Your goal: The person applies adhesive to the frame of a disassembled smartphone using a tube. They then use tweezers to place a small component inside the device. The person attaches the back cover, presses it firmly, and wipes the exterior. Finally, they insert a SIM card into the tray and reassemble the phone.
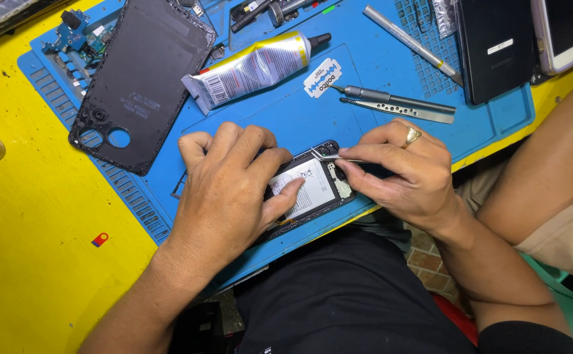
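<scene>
While my left hand [224, 190] presses flat on the opened phone [312, 187] at the near edge of the blue mat [286, 111], fingers spread over its pale battery, my right hand [401, 170] pinches metal tweezers [329, 156] tight, tips at the phone's far end. A glue tube [250, 69], a razor blade [322, 78] and the black back cover [142, 78] lie farther up the mat.

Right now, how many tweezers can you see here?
2. One pair of tweezers is pinched in the right hand over the opened phone. A spare pair lies on the blue mat by the razor blade. Clutter may hide more.
</scene>
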